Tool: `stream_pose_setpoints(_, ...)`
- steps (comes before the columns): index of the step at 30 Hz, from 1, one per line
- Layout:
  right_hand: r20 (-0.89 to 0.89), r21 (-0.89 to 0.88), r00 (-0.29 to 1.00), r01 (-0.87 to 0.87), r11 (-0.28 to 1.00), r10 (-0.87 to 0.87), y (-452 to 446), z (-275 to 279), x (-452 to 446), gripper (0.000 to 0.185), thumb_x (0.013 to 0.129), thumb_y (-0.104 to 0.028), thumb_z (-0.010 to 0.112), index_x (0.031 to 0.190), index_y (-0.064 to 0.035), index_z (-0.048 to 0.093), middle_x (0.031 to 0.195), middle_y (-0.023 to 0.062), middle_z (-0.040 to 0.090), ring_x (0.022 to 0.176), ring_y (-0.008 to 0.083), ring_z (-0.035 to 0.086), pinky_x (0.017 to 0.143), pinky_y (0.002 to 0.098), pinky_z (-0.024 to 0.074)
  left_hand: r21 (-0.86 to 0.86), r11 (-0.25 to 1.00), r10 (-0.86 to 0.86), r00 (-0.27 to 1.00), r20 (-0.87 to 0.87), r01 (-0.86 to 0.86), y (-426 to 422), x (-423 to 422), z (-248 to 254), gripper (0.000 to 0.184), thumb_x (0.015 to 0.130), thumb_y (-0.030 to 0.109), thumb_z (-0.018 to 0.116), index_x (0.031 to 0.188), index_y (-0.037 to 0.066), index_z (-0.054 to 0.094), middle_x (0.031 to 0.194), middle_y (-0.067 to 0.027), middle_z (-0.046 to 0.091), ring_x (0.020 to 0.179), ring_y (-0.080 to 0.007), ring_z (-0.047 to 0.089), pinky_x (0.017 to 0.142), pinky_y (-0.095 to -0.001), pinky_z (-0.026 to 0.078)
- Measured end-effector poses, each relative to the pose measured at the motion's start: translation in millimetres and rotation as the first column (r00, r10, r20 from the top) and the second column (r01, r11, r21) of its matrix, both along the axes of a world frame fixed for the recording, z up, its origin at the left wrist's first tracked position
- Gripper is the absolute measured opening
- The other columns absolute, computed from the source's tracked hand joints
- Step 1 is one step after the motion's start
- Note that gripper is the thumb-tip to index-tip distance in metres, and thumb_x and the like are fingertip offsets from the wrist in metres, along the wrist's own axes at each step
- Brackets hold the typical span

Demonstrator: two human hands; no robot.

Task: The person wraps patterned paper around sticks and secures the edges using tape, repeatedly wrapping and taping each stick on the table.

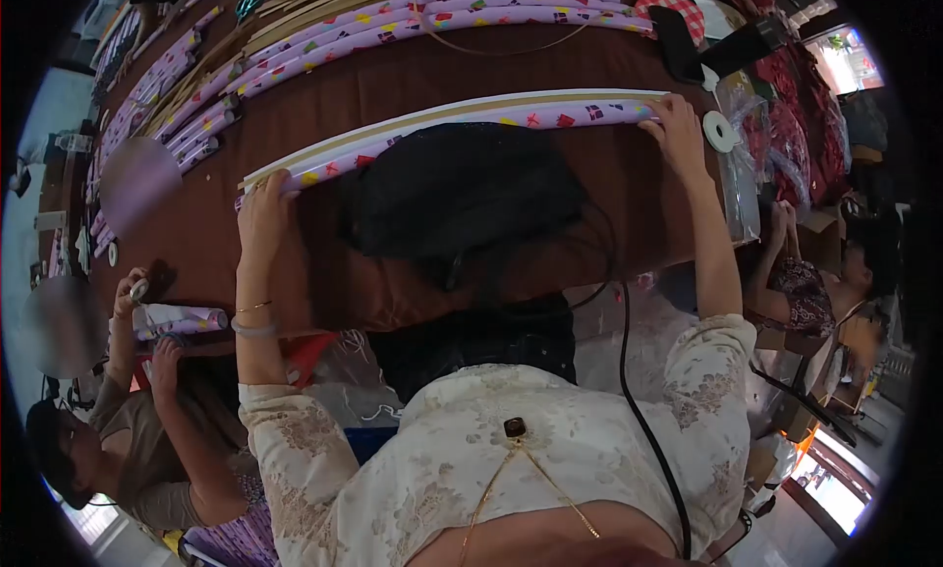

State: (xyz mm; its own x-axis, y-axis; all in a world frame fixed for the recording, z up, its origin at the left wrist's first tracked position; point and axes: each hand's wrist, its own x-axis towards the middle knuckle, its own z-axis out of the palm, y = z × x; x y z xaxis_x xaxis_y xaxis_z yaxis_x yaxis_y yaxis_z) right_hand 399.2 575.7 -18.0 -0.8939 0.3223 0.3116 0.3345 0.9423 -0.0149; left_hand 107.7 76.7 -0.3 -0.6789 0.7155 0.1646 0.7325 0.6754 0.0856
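Note:
A long roll of purple wrapping paper (462,132) with colourful printed shapes lies across the brown-covered table in front of me. A white edge and a thin tan strip (393,135) run along its far side. My left hand (263,208) is closed around the roll's left end, fingers on top. At the right end, my right hand (678,130) grips the paper between thumb and fingers. A black cloth-like object (467,189) with cables sits between my arms and hides part of the roll's near side.
More purple rolls (442,22) and tan strips (324,7) lie along the far side. A tape roll (720,131) and a black phone-like object (676,44) are at the right. A co-worker's hand (131,292) holds a small roll at the left; another person (810,292) sits right.

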Motion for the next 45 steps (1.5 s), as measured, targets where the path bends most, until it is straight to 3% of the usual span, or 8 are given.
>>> stream_pose_setpoints(6, -0.190, -0.006, 0.982, 0.012, 1.000, -0.013, -2.9, -11.3, 1.0, 0.038, 0.075, -0.024, 0.063, 0.108, -0.0086, 0.053, 0.101, 0.0105, 0.052, 0.095, 0.0288, 0.050, 0.079, 0.0394, 0.0408, 0.087, 0.994, -0.066, 0.996, -0.054, 0.070, 1.7, 2.5, -0.8, 0.027, 0.078, 0.012, 0.060, 0.103, 0.004, 0.053, 0.101, -0.0145, 0.058, 0.092, -0.0320, 0.056, 0.076, -0.0395, 0.045)
stream_pose_setpoints(18, -0.029, -0.095, 0.998, 0.047, 0.994, -0.050, 5.7, -19.0, 2.0, 0.031, 0.085, -0.011, 0.052, 0.114, -0.0013, 0.048, 0.121, 0.0202, 0.045, 0.115, 0.0371, 0.039, 0.098, 0.0416, 0.0309, 0.150, 0.986, -0.087, 0.994, 0.072, 0.075, -5.5, -12.7, -14.7, 0.019, 0.081, 0.007, 0.050, 0.098, 0.000, 0.056, 0.099, -0.0195, 0.056, 0.092, -0.0355, 0.053, 0.080, -0.0404, 0.043)
stream_pose_setpoints(23, -0.121, -0.118, 0.993, -0.030, 0.993, 0.016, 27.3, -48.4, 10.6, 0.031, 0.089, -0.007, 0.046, 0.120, -0.0026, 0.045, 0.123, 0.0176, 0.041, 0.115, 0.0334, 0.040, 0.095, 0.0394, 0.0343, 0.182, 0.983, -0.032, 0.996, 0.085, 0.017, -1.3, -2.8, -5.5, 0.029, 0.081, 0.011, 0.054, 0.109, 0.004, 0.052, 0.101, -0.0166, 0.057, 0.095, -0.0312, 0.055, 0.080, -0.0387, 0.044)
stream_pose_setpoints(30, -0.045, -0.126, 0.999, -0.026, 0.992, 0.021, 38.4, -47.0, 12.7, 0.033, 0.090, -0.002, 0.044, 0.122, -0.0028, 0.042, 0.129, 0.0150, 0.033, 0.117, 0.0292, 0.038, 0.094, 0.0364, 0.0399, 0.266, 0.962, -0.094, 0.992, 0.089, 0.067, -2.1, -10.6, -20.1, 0.019, 0.080, 0.015, 0.057, 0.093, 0.003, 0.053, 0.098, -0.0153, 0.057, 0.094, -0.0320, 0.055, 0.082, -0.0387, 0.042)
stream_pose_setpoints(34, -0.224, -0.329, 0.974, -0.113, 0.938, 0.038, 29.7, -51.2, 7.7, 0.029, 0.090, -0.009, 0.045, 0.118, -0.0018, 0.045, 0.122, 0.0158, 0.041, 0.112, 0.0314, 0.042, 0.093, 0.0351, 0.0350, 0.263, 0.961, -0.105, 0.993, 0.046, 0.090, -1.8, -8.7, -19.4, 0.030, 0.068, 0.017, 0.068, 0.089, 0.003, 0.052, 0.096, -0.0154, 0.056, 0.094, -0.0322, 0.054, 0.085, -0.0398, 0.041)
stream_pose_setpoints(43, -0.187, -0.009, 0.980, -0.063, 0.998, 0.060, 33.8, -57.9, 7.0, 0.031, 0.089, -0.005, 0.046, 0.120, -0.0050, 0.046, 0.123, 0.0177, 0.038, 0.110, 0.0320, 0.043, 0.092, 0.0365, 0.0358, 0.198, 0.974, -0.110, 0.994, -0.006, 0.109, 0.7, -18.4, -24.2, 0.030, 0.065, 0.014, 0.069, 0.090, 0.004, 0.056, 0.097, -0.0121, 0.056, 0.097, -0.0301, 0.052, 0.085, -0.0386, 0.041)
stream_pose_setpoints(44, -0.250, -0.258, 0.968, -0.071, 0.964, 0.004, 50.8, -74.9, 2.0, 0.031, 0.090, -0.007, 0.046, 0.122, -0.0055, 0.045, 0.126, 0.0168, 0.035, 0.112, 0.0303, 0.042, 0.093, 0.0355, 0.0367, 0.177, 0.978, -0.106, 0.994, -0.024, 0.108, 1.4, -16.7, -20.1, 0.029, 0.066, 0.014, 0.069, 0.091, 0.005, 0.058, 0.100, -0.0117, 0.056, 0.099, -0.0295, 0.052, 0.087, -0.0372, 0.040)
stream_pose_setpoints(45, -0.206, -0.247, 0.978, -0.021, 0.969, -0.031, 54.6, -78.8, 7.3, 0.031, 0.091, -0.008, 0.045, 0.122, -0.0056, 0.045, 0.126, 0.0165, 0.035, 0.112, 0.0297, 0.042, 0.094, 0.0352, 0.0369, 0.184, 0.977, -0.096, 0.992, -0.086, 0.111, 1.4, -14.7, -15.9, 0.026, 0.066, 0.015, 0.069, 0.089, 0.005, 0.058, 0.099, -0.0114, 0.056, 0.098, -0.0299, 0.052, 0.085, -0.0377, 0.041)
